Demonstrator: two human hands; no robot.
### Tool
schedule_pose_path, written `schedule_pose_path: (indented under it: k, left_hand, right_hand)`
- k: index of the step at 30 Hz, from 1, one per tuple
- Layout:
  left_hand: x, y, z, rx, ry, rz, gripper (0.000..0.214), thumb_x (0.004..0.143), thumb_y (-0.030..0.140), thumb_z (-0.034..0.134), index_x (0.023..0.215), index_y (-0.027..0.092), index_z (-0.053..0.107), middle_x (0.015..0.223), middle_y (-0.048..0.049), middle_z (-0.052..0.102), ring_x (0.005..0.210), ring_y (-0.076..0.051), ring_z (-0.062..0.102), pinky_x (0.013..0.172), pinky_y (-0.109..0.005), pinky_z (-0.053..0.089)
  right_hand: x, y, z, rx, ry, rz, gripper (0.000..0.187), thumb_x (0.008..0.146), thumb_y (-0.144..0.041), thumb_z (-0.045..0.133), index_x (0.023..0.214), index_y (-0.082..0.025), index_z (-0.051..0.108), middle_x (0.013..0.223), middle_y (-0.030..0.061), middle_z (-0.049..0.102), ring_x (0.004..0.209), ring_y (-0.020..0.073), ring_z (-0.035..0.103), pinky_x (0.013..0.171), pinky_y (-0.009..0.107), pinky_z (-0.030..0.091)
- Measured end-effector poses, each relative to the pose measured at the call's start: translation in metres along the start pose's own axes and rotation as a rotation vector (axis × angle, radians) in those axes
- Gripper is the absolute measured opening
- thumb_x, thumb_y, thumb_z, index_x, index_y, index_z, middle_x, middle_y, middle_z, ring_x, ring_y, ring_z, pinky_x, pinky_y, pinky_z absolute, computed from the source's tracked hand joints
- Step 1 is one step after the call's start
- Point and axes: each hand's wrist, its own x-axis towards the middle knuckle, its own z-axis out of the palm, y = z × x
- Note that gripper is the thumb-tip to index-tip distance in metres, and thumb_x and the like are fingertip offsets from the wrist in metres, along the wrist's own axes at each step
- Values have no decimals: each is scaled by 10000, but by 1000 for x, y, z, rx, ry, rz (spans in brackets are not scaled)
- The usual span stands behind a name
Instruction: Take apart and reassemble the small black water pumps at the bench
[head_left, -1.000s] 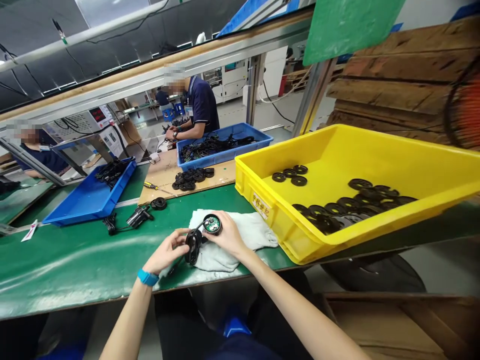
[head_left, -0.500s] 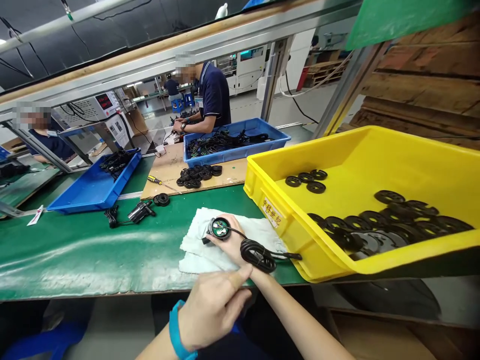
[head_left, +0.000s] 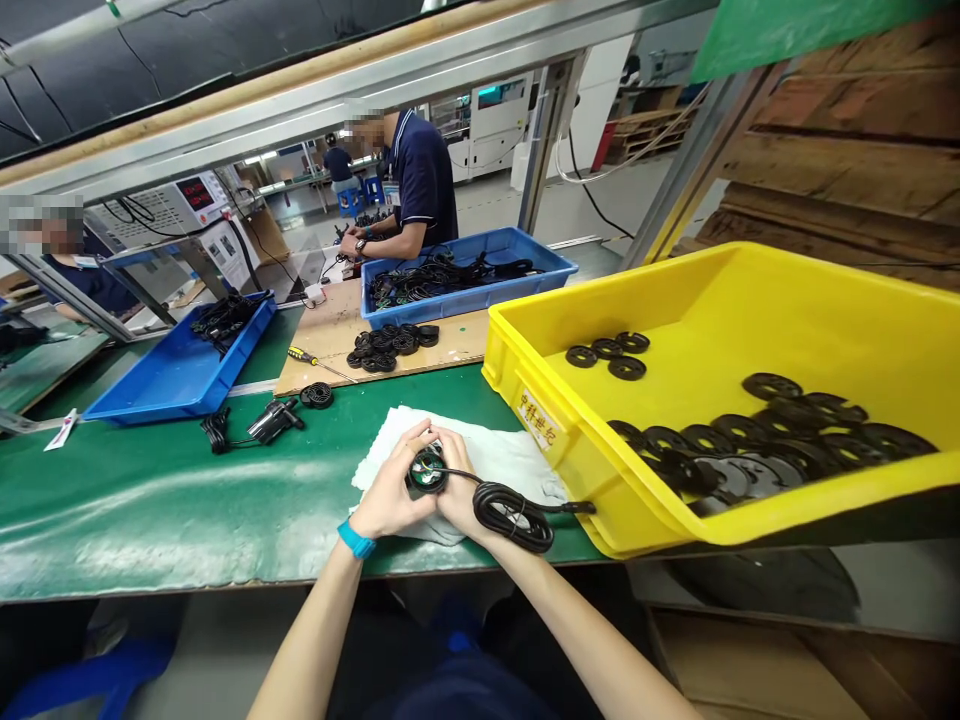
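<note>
Both hands grip a round black housing (head_left: 429, 468) with a green circuit board and small wires showing in its open top. My left hand (head_left: 394, 488), with a blue band at the wrist, wraps its left side. From the right, my right hand (head_left: 456, 490) closes on the same housing; some fingertips are hidden behind it. A coiled black cable (head_left: 514, 515) runs from the housing and lies across my right wrist. Beneath the hands is a pale cloth (head_left: 480, 440) on the green bench mat (head_left: 150, 510).
A yellow bin (head_left: 600, 500) with black discs stands at right. Blue trays (head_left: 472, 305) (head_left: 161, 400) hold cables. Black rings (head_left: 394, 345) and a screwdriver (head_left: 319, 362) lie on a wooden board. A black cylindrical part (head_left: 274, 422) sits at left. A co-worker (head_left: 424, 185) works opposite.
My left hand has moved forward from over my right wrist and closed around the left side of the housing. My right hand still holds it. The view has shifted slightly.
</note>
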Motion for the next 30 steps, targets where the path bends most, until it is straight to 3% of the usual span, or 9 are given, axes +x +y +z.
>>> schedule_pose_path:
  k: [5, 10, 12, 15, 17, 21, 24, 26, 30]
  left_hand:
    - [2, -2, -1, -51, 181, -19, 567, 778, 237, 804, 1311, 206, 612, 1367, -138, 619, 1314, -311, 566, 1160, -510, 419]
    - [3, 3, -16, -197, 309, -100, 564, 743, 366, 868, 1242, 205, 660, 1267, -105, 667, 1219, -284, 610, 1096, -437, 463]
    - [-3, 2, -20, -278, 305, -156, 578, 733, 379, 873, 1239, 191, 665, 1273, -108, 661, 1224, -282, 609, 1088, -415, 468]
    - [-15, -6, -20, -433, 318, -272, 618, 719, 388, 876, 1251, 172, 648, 1273, -110, 659, 1199, -273, 627, 1066, -396, 487]
    - [-22, -11, -18, -506, 350, -327, 632, 715, 386, 876, 1257, 169, 633, 1287, -109, 651, 1194, -267, 630, 1064, -389, 489]
    - [-29, -14, -15, -519, 336, -306, 637, 728, 364, 867, 1281, 172, 618, 1270, -103, 646, 1183, -261, 624, 1066, -388, 482]
    - [-28, -13, -15, -472, 304, -254, 609, 744, 329, 857, 1287, 181, 622, 1264, -102, 643, 1206, -268, 609, 1090, -405, 461]
    - [-27, -12, -15, -440, 297, -238, 572, 753, 307, 850, 1268, 186, 632, 1286, -105, 634, 1232, -274, 597, 1113, -416, 441]
    - [-26, -12, -18, -424, 267, -231, 541, 773, 292, 829, 1265, 193, 626, 1316, -111, 624, 1235, -276, 596, 1102, -416, 450]
  right_hand:
    - [4, -4, 2, 17, 28, 8, 578, 801, -180, 572, 1375, -213, 522, 1286, 133, 588, 1240, 283, 573, 1086, 491, 495]
    - [4, -28, -1, -12, 35, 0, 621, 857, -229, 574, 1470, -212, 477, 1442, 152, 530, 1346, 296, 521, 1160, 535, 429]
    - [-9, -44, -4, -41, -29, 53, 593, 927, -297, 553, 1500, -185, 452, 1479, 176, 511, 1349, 298, 535, 1152, 536, 443]
    - [-40, -74, -12, -106, -192, 91, 560, 1000, -342, 533, 1527, -183, 432, 1486, 185, 537, 1190, 259, 669, 1014, 444, 576]
    - [-56, -92, -19, -167, -211, -50, 462, 998, -243, 567, 1458, -232, 529, 1407, 127, 629, 1112, 210, 710, 943, 350, 610]
    - [-49, -108, -32, -358, 87, -415, 482, 909, -53, 643, 1346, -259, 632, 1223, 86, 724, 1196, 219, 661, 1053, 380, 537]
    - [-21, -96, -36, -391, 145, -243, 358, 919, -201, 686, 1277, -219, 676, 1231, 118, 712, 1201, 274, 649, 1056, 458, 519]
    - [-7, -81, -36, -280, 48, -32, 226, 958, -329, 638, 1115, -199, 735, 1166, 116, 737, 1115, 272, 686, 990, 439, 552]
    - [2, -63, -35, -36, -117, 244, 336, 957, -477, 593, 895, -180, 739, 821, 68, 754, 801, 228, 711, 758, 346, 580]
